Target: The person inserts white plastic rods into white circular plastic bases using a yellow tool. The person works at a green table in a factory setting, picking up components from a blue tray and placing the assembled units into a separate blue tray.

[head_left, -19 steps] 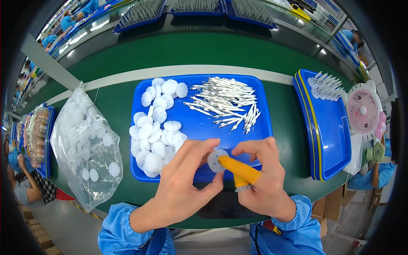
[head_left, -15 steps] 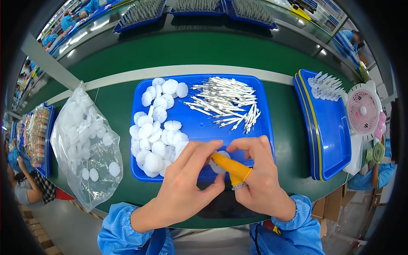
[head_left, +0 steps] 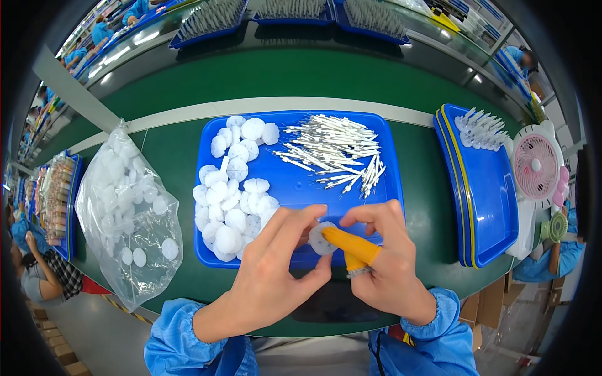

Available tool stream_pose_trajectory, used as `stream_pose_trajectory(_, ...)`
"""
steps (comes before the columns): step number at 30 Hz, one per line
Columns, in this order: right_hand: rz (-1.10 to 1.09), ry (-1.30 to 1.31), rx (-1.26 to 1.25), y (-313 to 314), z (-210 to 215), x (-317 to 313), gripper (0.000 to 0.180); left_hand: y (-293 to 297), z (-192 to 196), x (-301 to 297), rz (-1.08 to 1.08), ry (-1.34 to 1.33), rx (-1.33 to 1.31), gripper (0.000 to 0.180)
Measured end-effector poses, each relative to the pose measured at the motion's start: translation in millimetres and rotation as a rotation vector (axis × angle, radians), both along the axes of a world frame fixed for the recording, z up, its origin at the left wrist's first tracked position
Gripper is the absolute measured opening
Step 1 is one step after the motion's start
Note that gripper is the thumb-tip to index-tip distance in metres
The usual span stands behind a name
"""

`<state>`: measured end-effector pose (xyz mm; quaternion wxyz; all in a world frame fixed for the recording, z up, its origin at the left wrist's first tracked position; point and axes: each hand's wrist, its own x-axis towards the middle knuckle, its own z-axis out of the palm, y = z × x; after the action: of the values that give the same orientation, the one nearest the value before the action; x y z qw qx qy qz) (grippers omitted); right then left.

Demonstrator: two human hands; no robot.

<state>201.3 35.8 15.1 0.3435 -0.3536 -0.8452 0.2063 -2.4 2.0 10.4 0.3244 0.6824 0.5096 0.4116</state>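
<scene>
In front of me, over the near edge of a blue tray (head_left: 295, 194), a thin translucent white disc (head_left: 318, 244) is held up. My left hand (head_left: 266, 260) grips its rim between curled fingers and thumb. Yellow finger covers are on my right hand (head_left: 390, 266), and the covered fingertip presses against the face of the disc. A small grey ring-like band sits at the lower yellow cover. Inside the tray, a heap of similar white discs (head_left: 235, 219) lies on the left, and thin white sticks with wire ends (head_left: 335, 144) are piled at the far right.
A clear plastic bag (head_left: 128, 213) of white discs lies to the left. Stacked blue trays (head_left: 483, 207) with clear plastic pieces (head_left: 481, 128) stand right, beside a pink-and-white fan (head_left: 536, 164). Filled trays (head_left: 370, 22) line the far side. Co-workers in blue sit farther off.
My right hand has shifted slightly right and down, its yellow fingertip moving across the disc. More of the disc's face now shows. My left hand stays almost still.
</scene>
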Motion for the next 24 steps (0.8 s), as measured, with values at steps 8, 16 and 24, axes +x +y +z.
stream_pose_trajectory(8,0.061,0.045,0.002,-6,-3,3,0.047,2,-1,-1,0.002,-0.023,-0.022,0.068)
stream_pose_trajectory(16,0.01,0.045,0.001,-4,-4,-1,0.044,1,-3,0,0.005,-0.037,-0.022,0.066)
stream_pose_trajectory(24,-0.052,0.05,-0.016,-12,-2,2,0.05,2,-1,1,0.002,-0.062,-0.035,0.065)
